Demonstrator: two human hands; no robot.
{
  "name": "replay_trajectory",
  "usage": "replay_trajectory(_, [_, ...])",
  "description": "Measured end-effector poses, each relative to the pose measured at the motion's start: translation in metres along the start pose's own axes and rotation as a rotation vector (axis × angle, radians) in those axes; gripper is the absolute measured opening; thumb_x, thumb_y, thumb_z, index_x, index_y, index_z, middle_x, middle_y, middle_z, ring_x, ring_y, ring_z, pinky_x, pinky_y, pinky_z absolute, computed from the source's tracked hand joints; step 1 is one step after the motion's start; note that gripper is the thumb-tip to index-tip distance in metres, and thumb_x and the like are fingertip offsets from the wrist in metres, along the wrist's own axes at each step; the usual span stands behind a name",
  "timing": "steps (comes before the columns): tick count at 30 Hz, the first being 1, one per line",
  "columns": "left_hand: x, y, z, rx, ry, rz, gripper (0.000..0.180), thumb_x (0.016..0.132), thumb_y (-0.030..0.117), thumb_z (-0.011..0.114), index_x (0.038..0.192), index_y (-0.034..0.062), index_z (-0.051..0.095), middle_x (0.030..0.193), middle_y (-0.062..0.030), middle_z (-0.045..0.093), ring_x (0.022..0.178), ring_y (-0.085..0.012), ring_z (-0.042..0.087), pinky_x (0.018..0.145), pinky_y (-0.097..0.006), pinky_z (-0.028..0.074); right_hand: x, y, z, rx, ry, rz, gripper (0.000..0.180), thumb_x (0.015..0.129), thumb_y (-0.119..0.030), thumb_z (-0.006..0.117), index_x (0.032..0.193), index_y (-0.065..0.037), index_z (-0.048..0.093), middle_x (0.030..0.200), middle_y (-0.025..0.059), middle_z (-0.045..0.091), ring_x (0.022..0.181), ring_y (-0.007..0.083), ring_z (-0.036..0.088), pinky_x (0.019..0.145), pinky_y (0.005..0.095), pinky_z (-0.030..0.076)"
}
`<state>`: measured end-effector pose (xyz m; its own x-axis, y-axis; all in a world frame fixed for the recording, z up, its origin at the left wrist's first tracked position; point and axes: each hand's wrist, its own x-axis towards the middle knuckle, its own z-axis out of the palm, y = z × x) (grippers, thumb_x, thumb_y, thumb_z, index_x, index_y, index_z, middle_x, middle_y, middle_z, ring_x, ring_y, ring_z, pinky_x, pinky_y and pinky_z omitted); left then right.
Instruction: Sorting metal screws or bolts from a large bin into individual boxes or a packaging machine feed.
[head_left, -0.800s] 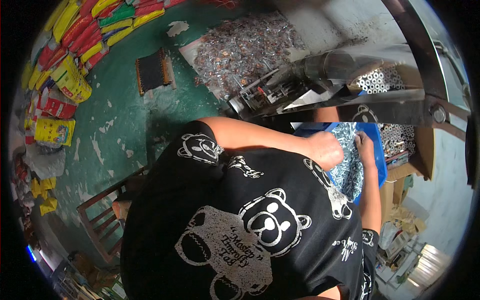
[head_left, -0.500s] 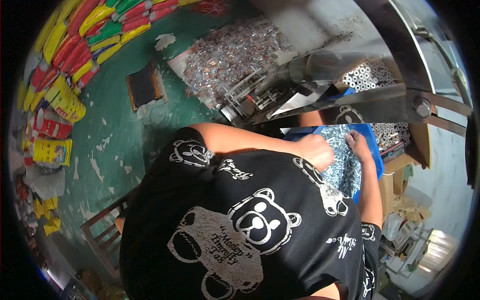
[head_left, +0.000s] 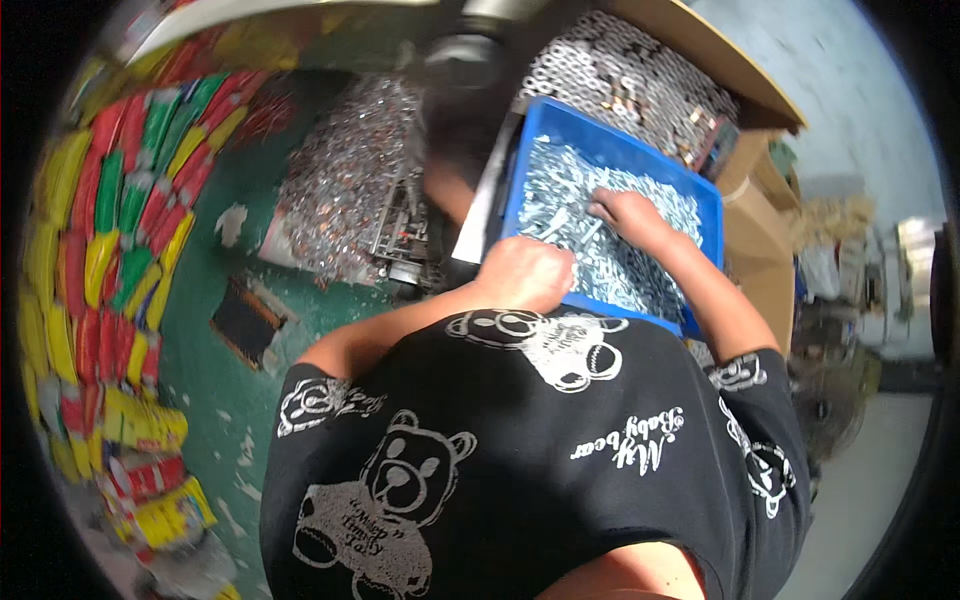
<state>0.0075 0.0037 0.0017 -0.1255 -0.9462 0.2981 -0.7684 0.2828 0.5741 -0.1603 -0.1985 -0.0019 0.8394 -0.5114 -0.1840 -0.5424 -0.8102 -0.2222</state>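
A blue plastic tray (head_left: pixel 712 215) holds a heap of small, slender, silvery metal pieces (head_left: pixel 640 275) that look like screws. My right hand (head_left: pixel 632 215) reaches over the heap from the right, fingers bent and closed at its surface. What its fingertips pinch, if anything, is too small to name. At the tray's near left corner is my left hand (head_left: pixel 528 272), its fingers curled in. The back of that hand hides whatever lies inside it.
Behind the tray, a cardboard box (head_left: pixel 765 75) holds many pale ring-ended cylinders (head_left: pixel 640 70). A metal machine part (head_left: pixel 405 235) and a blurred dark arm (head_left: pixel 465 110) stand left. Glossy clear pieces (head_left: pixel 335 190) cover a floor sheet; colourful bags (head_left: pixel 130 220) are stacked beyond.
The view has swung, so the tray now shows whole and the overhead machine bar no longer covers it. My hands are farther apart; the left has shifted from over the heap to the tray's near left corner.
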Motion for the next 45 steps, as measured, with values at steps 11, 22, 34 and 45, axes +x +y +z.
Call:
replay_trajectory(11, [0.008,0.004,-0.008,0.038,-0.02,-0.009,0.017,0.082,0.018,0.057,0.069,0.0076,0.058,0.062,-0.0152,0.059,0.063,-0.0365,0.061,0.059,-0.049,0.048,0.003,-0.006,-0.054,0.783,0.107,0.199,0.036,0.099,-0.034,0.049,0.093,0.0,0.06,0.07,-0.0002,0.055,0.062,0.0098,0.049,0.056,0.0288,0.042])
replay_trajectory(22, [0.013,0.015,-0.004,0.109,-0.027,-0.057,0.021,0.084,0.023,0.055,0.073,0.0076,0.063,0.069,-0.0157,0.063,0.066,-0.0369,0.062,0.063,-0.047,0.05,0.104,-0.085,-0.088,0.813,0.431,-0.042,0.034,0.098,-0.022,0.05,0.122,0.001,0.053,0.098,0.0151,0.064,0.084,0.0173,0.067,0.073,0.0318,0.056])
replay_trajectory(34, [0.009,0.031,-0.003,0.138,0.076,-0.177,0.019,0.088,0.018,0.06,0.097,0.0055,0.072,0.08,-0.0208,0.066,0.069,-0.0342,0.066,0.064,-0.039,0.051,-0.275,0.111,-0.013,1.274,1.007,0.577,0.03,0.098,-0.019,0.048,0.114,0.004,0.059,0.092,0.0128,0.066,0.077,0.0187,0.065,0.068,0.0304,0.055])
replay_trajectory(45, [0.015,0.018,0.011,0.218,0.027,-0.096,0.021,0.092,0.015,0.057,0.1,-0.0002,0.068,0.084,-0.0186,0.067,0.07,-0.0304,0.064,0.065,-0.035,0.05,-0.548,0.209,0.157,0.055,0.861,1.569,0.03,0.088,-0.022,0.054,0.11,-0.005,0.065,0.097,0.02,0.069,0.091,0.0345,0.066,0.079,0.0395,0.052])
